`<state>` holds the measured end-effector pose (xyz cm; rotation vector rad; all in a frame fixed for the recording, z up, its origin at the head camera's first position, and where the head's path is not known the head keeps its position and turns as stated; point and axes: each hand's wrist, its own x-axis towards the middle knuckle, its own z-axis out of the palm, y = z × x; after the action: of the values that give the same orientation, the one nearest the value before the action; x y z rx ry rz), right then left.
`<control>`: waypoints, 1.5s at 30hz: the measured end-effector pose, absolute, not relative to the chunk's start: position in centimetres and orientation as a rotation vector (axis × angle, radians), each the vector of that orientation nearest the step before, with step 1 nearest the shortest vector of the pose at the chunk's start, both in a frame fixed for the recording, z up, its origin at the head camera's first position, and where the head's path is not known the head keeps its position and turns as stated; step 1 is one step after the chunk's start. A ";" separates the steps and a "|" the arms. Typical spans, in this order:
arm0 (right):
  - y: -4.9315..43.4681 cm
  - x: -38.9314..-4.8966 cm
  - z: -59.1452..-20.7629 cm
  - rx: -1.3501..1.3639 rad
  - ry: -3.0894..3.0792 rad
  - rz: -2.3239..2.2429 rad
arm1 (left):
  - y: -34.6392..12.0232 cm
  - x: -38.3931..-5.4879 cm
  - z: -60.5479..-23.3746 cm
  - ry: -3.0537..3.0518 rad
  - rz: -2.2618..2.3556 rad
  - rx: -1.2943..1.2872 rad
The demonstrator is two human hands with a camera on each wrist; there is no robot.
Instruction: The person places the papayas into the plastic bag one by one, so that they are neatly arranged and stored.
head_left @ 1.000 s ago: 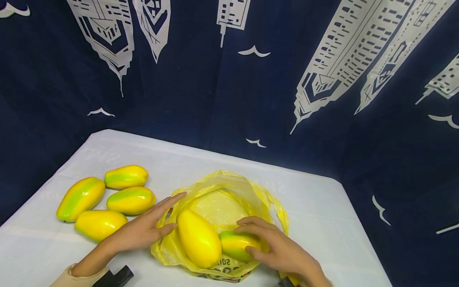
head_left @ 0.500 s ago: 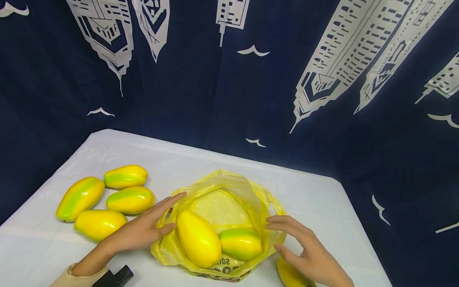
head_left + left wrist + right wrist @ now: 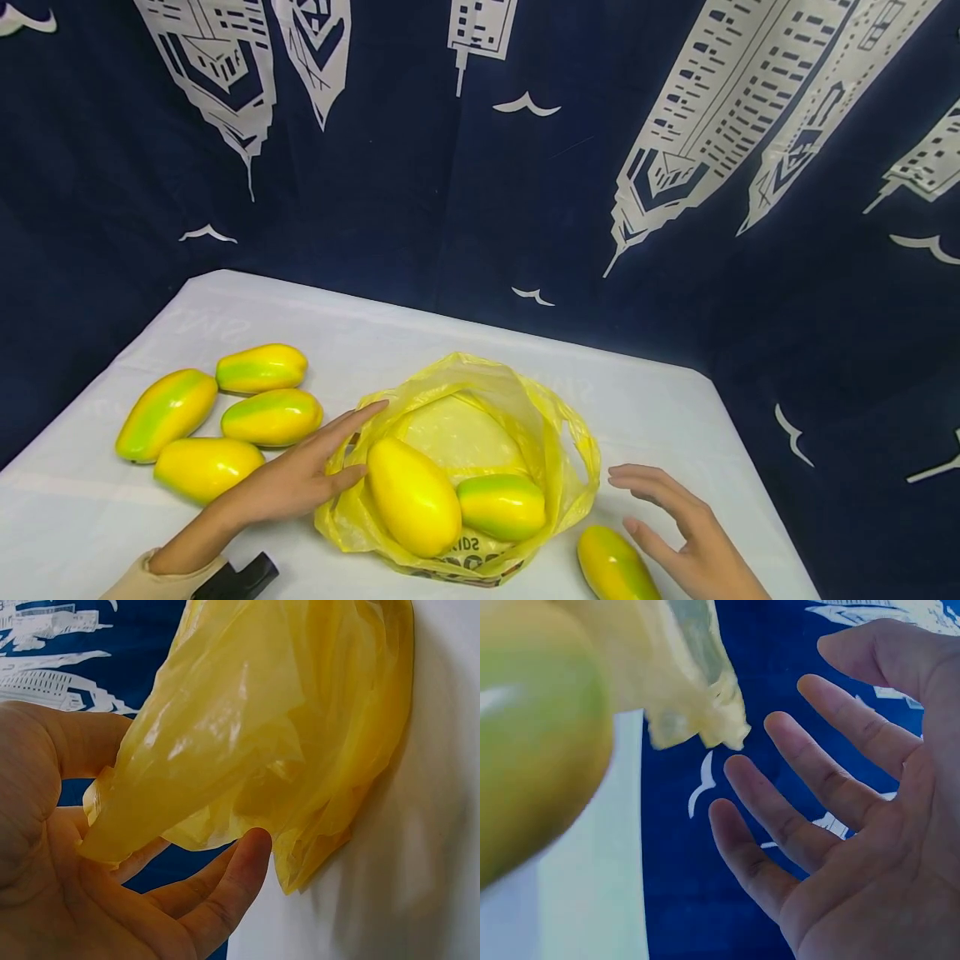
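A yellow plastic bag [image 3: 468,400] stands with its mouth wide on the white table. In it lie a large yellow fruit [image 3: 415,500], papaya- or mango-like, and a smaller yellow-green fruit [image 3: 502,507]. At the bag's left rim is my left hand [image 3: 288,483], fingers fairly straight. The left wrist view shows the bag's plastic [image 3: 225,735] lying against that palm, between thumb and fingers. My right hand [image 3: 693,529] hovers right of the bag, fingers spread, holding nothing. Just left of it, another yellow-green fruit [image 3: 615,562] rests on the table, cut by the frame's lower edge.
Several more yellow-green fruits [image 3: 273,417] are grouped on the table's left side, one partly behind my left forearm. The white-covered table [image 3: 652,417] ends at a dark blue cloth [image 3: 420,208] printed with white buildings. A black wrist mount [image 3: 236,579] sits on my left wrist.
My right hand has come away from the smaller fruit in the bag and moved right, past the bag's rim. The loose fruit at the right is now in fuller view. My left hand stays put.
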<state>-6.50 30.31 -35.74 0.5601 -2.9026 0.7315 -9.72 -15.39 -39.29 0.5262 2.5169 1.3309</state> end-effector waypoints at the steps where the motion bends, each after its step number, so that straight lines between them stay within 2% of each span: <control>1: 30.5 -6.5 -36.0 0.555 -2.924 0.745 | -15.4 -9.7 -39.3 2.514 1.334 0.527; 8: 31.4 -6.3 -37.7 0.382 -3.182 0.935 | -15.3 -9.7 -39.3 2.511 1.336 0.528; 14: 31.8 -6.2 -38.8 0.407 -3.225 0.945 | -15.4 -9.7 -39.4 2.516 1.340 0.537; 22: 32.1 -5.8 -39.7 0.287 -3.280 1.041 | -15.5 -9.7 -39.5 2.527 1.344 0.569; 45: 32.3 -5.9 -40.7 0.197 -3.340 1.348 | -15.3 -9.6 -39.5 2.514 1.346 0.565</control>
<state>-5.88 32.27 -40.71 0.1970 -3.3398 1.3484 -9.60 -15.35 -39.47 0.5646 2.5143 1.3456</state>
